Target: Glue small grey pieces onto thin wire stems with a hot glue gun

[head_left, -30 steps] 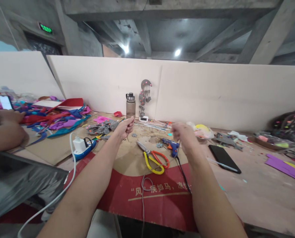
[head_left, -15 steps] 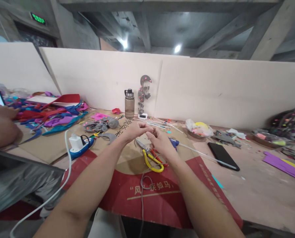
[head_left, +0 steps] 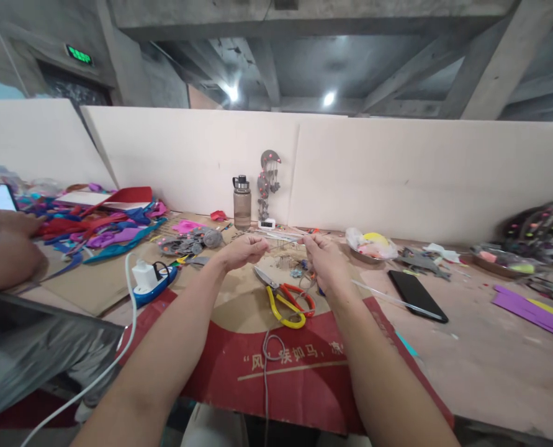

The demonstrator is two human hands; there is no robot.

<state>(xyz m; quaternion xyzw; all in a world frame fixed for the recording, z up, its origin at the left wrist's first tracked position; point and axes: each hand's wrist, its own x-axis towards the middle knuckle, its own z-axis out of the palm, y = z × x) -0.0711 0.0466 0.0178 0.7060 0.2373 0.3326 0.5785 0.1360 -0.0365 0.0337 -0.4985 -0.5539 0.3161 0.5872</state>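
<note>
My left hand [head_left: 244, 251] is closed, with thumb and forefinger pinched together on a thin grey thread [head_left: 283, 246]. Across from it, my right hand [head_left: 323, 256] pinches the same thread, which stretches taut between the two hands. Some slack grey cord seems to hang below the right fingers. Scissors [head_left: 283, 304] with one yellow and one red handle lie on the cardboard below the hands, blades pointing away to the left. Under the right wrist, a blue tool is mostly hidden. A clear stick [head_left: 392, 297] runs from there to the right.
A black phone [head_left: 417, 295] lies right, near a bowl with a plastic bag [head_left: 372, 243]. Behind stand a bottle [head_left: 242, 205] and a grey moon-shaped hanging ornament [head_left: 269, 180]. Left are a blue power strip [head_left: 155, 287], felt scraps [head_left: 113, 226] and another person's hand [head_left: 10, 225].
My hands were together over the scissors; they have moved apart, left hand leftward and right hand rightward, drawing the thread out between them. The scissors now show more fully.
</note>
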